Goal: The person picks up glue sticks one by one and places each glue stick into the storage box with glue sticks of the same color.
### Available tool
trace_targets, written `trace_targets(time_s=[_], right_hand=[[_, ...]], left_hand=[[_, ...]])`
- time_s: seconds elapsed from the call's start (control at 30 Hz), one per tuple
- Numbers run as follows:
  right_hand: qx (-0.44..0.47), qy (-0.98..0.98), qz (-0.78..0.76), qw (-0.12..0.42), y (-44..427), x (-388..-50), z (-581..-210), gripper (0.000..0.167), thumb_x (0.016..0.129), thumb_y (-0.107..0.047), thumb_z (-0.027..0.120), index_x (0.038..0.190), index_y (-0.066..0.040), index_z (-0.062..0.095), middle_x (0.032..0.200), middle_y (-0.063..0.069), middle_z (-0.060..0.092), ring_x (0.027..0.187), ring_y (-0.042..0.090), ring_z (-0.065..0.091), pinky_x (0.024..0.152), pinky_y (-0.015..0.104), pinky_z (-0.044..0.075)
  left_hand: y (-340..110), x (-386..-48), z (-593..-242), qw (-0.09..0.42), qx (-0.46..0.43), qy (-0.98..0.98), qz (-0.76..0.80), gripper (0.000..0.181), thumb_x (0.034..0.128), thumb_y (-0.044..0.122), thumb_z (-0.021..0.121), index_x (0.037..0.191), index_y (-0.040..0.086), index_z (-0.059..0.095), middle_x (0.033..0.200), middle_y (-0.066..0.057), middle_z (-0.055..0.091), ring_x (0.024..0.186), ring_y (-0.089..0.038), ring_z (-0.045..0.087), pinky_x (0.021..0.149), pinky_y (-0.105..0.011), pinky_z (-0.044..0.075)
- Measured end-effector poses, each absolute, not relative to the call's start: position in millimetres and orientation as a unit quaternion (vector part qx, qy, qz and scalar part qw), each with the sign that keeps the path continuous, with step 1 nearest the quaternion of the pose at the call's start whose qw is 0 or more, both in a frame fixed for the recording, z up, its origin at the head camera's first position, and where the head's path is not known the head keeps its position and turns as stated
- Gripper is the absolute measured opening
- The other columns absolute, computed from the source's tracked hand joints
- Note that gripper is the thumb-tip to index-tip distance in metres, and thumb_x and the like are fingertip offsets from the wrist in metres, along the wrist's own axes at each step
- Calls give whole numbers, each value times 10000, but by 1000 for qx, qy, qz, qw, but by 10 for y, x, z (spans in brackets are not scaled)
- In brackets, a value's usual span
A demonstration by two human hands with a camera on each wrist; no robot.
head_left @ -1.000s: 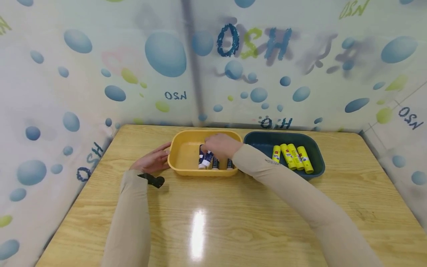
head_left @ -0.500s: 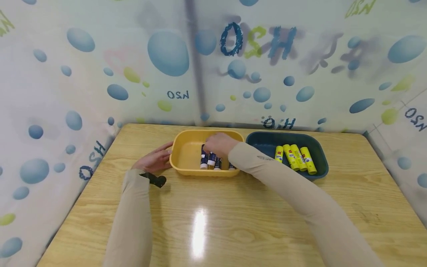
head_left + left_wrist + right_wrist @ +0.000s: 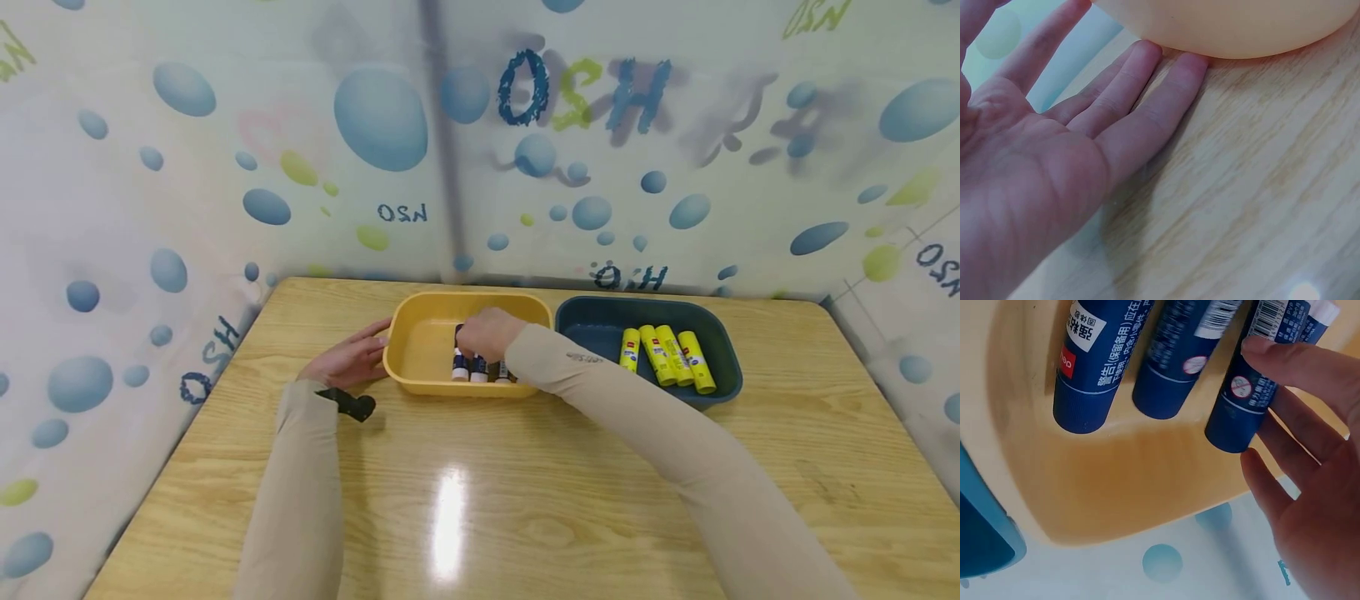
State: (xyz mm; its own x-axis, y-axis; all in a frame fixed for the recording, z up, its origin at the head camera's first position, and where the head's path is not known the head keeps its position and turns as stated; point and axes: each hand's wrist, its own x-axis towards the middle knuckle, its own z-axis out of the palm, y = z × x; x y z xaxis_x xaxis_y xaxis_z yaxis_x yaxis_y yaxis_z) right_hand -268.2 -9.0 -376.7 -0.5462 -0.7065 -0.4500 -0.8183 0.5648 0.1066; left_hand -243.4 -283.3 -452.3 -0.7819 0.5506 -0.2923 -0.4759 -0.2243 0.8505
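Note:
My right hand [image 3: 489,335] reaches into the yellow tray [image 3: 420,350]. In the right wrist view it pinches a dark blue glue stick [image 3: 1235,428], thumb on top and fingers behind. Just past that stick, part of another glue stick [image 3: 1316,331] with a white end shows. Two more blue glue sticks [image 3: 1088,381] lie on the other side, spaced apart. My left hand [image 3: 348,358] is at the tray's left end. In the left wrist view its fingers are fairly straight, with fingertips [image 3: 1191,65] touching the tray's outer wall.
A dark blue tray [image 3: 600,329] stands against the yellow tray's right end, holding several yellow glue sticks [image 3: 657,354]. Both sit near the back edge of a wooden table [image 3: 540,492]. A patterned wall covering [image 3: 390,250] rises behind it.
The glue stick in my right hand has come down from a tilted position to lie beside the leftmost one. My left hand stays at the tray's end. The head view has shifted slightly.

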Motion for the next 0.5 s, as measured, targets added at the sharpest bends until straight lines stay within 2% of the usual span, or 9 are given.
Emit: trace_targets(time_s=[0.07, 0.17, 0.27, 0.37, 0.43, 0.5], right_hand=[[-442, 865, 156, 179, -94, -2682, -3773, 205, 911, -52, 660, 1057, -189, 705, 1025, -25, 665, 784, 131, 520, 773, 256, 477], [-448, 863, 156, 171, -104, -2684, -3784, 131, 927, -54, 630, 889, -173, 666, 862, -30, 614, 720, 133, 474, 689, 244, 434], [-452, 867, 137, 161, -113, -2688, -3787, 188, 942, -61, 600, 779, -154, 605, 759, -16, 536, 679, 138, 433, 634, 248, 379], [-450, 873, 115, 148, -107, -2687, -3757, 159, 938, -45, 594, 834, -144, 665, 812, -19, 594, 705, 129, 464, 662, 238, 413], [-448, 876, 108, 142, -95, -2682, -3721, 153, 928, -28, 607, 954, -142, 705, 919, -17, 647, 765, 123, 511, 731, 238, 451], [-444, 878, 107, 143, -76, -2674, -3679, 224, 916, -10, 622, 1073, -145, 706, 1041, -12, 664, 861, 125, 558, 815, 254, 468]], left_hand=[[-2832, -2437, -4524, 328, 34, 530, 782, 518, 1072, 92, 276, 1553, 161, 96, 1251, 47, 589, 1154, -118, 523, 927, -368, 451], [-2827, -2438, -4526, 326, 36, 530, 782, 516, 1072, 91, 277, 1551, 162, 101, 1254, 50, 589, 1153, -117, 524, 925, -368, 453], [-2826, -2434, -4529, 325, 41, 529, 783, 504, 1072, 87, 272, 1545, 173, 122, 1255, 57, 590, 1151, -114, 527, 925, -366, 453], [-2824, -2425, -4527, 324, 44, 527, 785, 496, 1071, 83, 272, 1539, 183, 142, 1253, 61, 587, 1145, -110, 528, 926, -365, 452], [-2825, -2418, -4523, 323, 42, 525, 786, 510, 1071, 82, 275, 1548, 182, 127, 1256, 65, 585, 1146, -109, 529, 925, -363, 452], [-2827, -2415, -4518, 322, 38, 526, 786, 527, 1070, 85, 279, 1557, 170, 95, 1258, 64, 582, 1148, -108, 527, 922, -361, 454]])
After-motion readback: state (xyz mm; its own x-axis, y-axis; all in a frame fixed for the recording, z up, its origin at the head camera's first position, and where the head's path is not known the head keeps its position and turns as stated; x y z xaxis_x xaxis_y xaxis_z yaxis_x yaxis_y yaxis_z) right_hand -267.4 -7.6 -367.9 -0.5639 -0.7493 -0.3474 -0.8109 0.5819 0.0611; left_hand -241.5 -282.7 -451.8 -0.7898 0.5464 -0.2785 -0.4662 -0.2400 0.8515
